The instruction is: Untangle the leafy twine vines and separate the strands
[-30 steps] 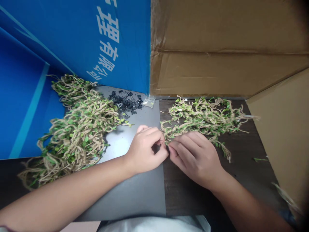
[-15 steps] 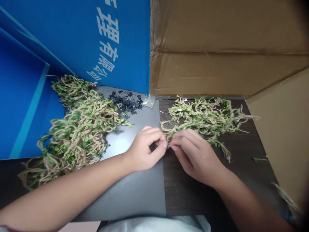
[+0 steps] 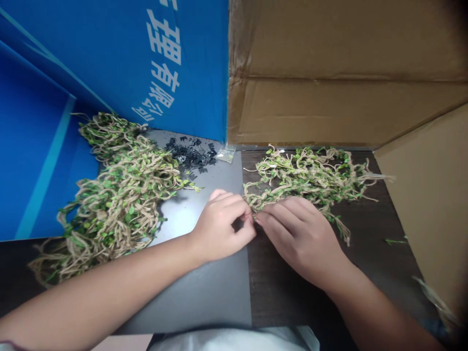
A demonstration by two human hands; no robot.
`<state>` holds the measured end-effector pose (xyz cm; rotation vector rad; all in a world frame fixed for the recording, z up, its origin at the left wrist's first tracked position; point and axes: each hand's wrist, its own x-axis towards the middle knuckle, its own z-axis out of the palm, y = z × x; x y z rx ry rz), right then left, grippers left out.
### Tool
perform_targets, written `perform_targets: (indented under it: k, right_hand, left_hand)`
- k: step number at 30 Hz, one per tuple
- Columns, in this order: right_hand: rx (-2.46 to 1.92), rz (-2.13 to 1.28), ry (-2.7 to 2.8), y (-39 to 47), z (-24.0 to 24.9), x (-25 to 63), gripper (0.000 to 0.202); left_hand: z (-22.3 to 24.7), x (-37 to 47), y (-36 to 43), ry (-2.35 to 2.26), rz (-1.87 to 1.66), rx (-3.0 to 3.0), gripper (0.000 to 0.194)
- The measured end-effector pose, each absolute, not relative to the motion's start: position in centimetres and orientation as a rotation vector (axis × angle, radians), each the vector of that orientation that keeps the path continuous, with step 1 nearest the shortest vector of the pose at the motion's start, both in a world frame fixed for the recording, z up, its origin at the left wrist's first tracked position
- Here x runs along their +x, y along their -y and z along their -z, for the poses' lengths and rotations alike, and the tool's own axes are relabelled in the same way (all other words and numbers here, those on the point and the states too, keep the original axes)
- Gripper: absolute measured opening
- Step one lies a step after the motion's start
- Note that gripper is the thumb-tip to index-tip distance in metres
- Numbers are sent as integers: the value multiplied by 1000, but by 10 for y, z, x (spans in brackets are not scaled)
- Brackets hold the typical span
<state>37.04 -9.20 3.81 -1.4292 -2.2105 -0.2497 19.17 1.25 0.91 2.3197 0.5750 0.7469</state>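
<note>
My left hand is closed in a pinch, thumb against forefinger, over the seam between the grey mat and the dark table. Its fingertips almost touch those of my right hand, which is also pinched closed. Between them is a short bit of leafy twine, mostly hidden by the fingers. Just beyond both hands lies a tangled heap of jute twine garlands with small green leaves, partly covered by the right hand.
A larger pile of leafy twine fills the left side. Small black plastic pieces and a clear plastic packet lie on the grey mat. Blue panels and cardboard walls enclose the back and sides.
The fingertips have drawn closer together at the twine. My right hand has rolled over slightly, showing more of its back, and the left has barely shifted.
</note>
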Motion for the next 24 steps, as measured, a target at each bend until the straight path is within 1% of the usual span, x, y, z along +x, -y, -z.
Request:
perform_targets:
  k: [5,10,17,24]
  right_hand:
    - [-1471,133,2159,91,-30,373,17]
    - [-1452,72,2075,90,-26,373,12]
    - [-1448,-26,2023,91,-26,371,10]
    - [-1429,-198,1952,90,-23,371,11]
  left_hand:
    - [-9,192,-14,-592,-729,2256,11]
    - [-11,191,-15,-541,-736,2220,13]
    - [-11,191,-12,-534,-782,2281,4]
    - [-10,191,-13,-531,-780,2234,7]
